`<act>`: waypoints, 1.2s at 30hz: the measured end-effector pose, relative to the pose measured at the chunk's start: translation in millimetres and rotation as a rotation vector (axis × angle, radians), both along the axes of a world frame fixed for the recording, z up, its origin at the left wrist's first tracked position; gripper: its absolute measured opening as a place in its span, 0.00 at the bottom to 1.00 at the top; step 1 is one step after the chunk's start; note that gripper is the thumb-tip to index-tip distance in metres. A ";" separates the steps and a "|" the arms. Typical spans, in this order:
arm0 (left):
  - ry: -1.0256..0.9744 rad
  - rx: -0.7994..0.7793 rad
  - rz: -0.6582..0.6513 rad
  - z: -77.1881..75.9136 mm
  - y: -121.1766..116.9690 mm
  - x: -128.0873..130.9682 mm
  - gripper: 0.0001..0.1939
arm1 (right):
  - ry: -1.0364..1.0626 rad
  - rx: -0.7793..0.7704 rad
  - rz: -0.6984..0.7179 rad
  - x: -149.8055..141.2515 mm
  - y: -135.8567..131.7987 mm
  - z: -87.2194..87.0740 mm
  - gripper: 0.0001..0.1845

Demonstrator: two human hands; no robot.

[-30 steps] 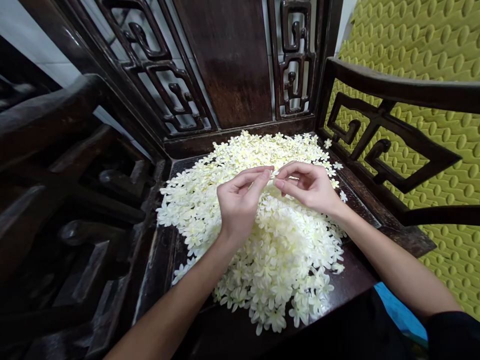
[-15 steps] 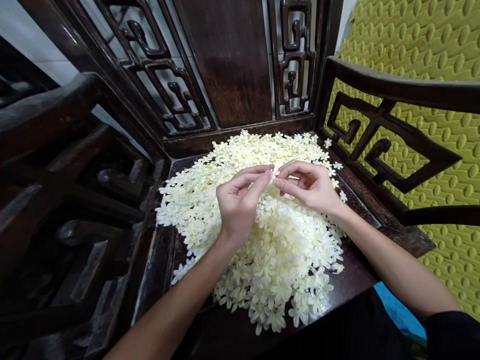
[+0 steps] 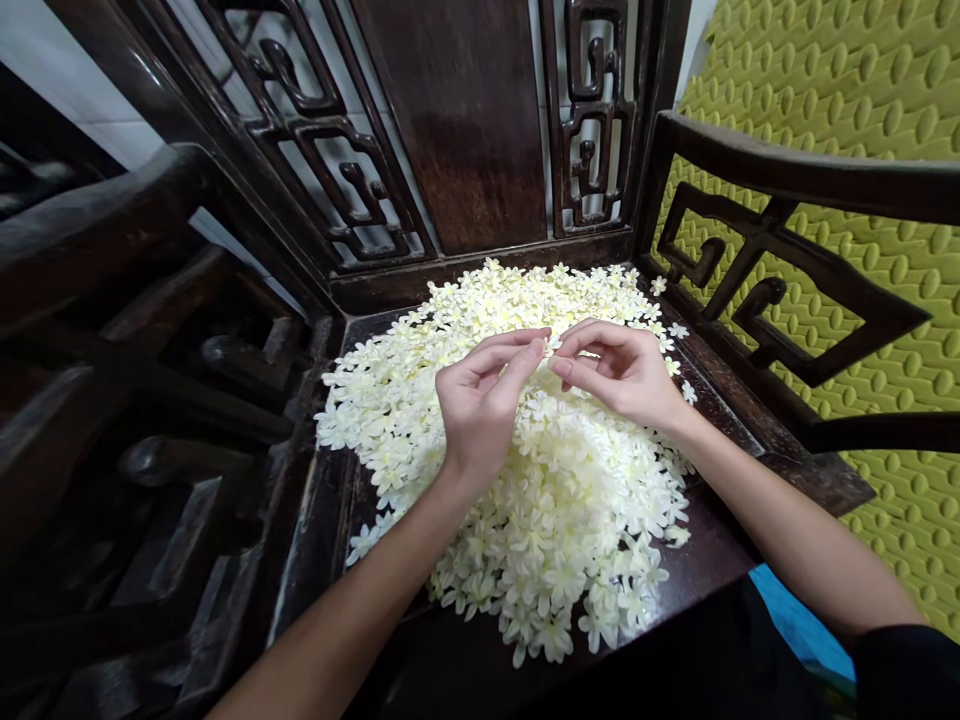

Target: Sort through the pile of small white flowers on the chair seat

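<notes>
A broad heap of small cream-white flowers (image 3: 405, 400) covers the dark wooden seat (image 3: 709, 540). Above the middle of the heap, my left hand (image 3: 484, 395) is closed in a pinch, thumb against fingertips, on a small white flower (image 3: 552, 345). Facing it from the right, my right hand (image 3: 622, 370) is also closed, its thumb and forefinger pinched at the other side of this flower. The fingertips of both hands almost meet. Fingers partly cover the flower, so its full shape is hidden.
The seat belongs to a carved wooden chair with a tall backrest (image 3: 480, 130), a left armrest (image 3: 172, 330) and a right armrest (image 3: 795, 170). Beyond the right armrest spreads a yellow-green textured covering (image 3: 840, 60). A few loose flowers (image 3: 677, 330) lie along the seat's right side.
The hands keep almost the same pose over the heap. A little more of the flower shows between the fingertips. The whole view has shifted slightly.
</notes>
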State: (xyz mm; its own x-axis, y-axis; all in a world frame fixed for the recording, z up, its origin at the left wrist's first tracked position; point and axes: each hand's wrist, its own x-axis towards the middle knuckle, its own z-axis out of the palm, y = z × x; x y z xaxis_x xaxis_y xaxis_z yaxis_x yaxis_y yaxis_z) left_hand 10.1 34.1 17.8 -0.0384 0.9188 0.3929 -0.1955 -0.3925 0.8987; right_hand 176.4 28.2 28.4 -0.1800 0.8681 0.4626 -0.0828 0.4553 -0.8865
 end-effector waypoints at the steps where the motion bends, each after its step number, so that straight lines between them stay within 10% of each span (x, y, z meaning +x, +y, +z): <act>1: 0.004 0.000 0.002 0.1 -0.1 0.0 0.06 | -0.011 0.004 -0.008 0.0 -0.2 0.3 0.11; 36: 0.022 0.038 0.004 2.3 -1.5 0.9 0.05 | 0.042 -0.023 0.002 -2.4 -1.2 -1.4 0.11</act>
State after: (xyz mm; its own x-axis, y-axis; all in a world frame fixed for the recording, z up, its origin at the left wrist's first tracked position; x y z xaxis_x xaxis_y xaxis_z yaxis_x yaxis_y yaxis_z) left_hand 11.0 32.6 20.1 -0.0327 0.9030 0.4283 -0.1743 -0.4271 0.8872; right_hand 174.0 27.0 27.0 -0.1625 0.8782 0.4499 -0.1207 0.4349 -0.8924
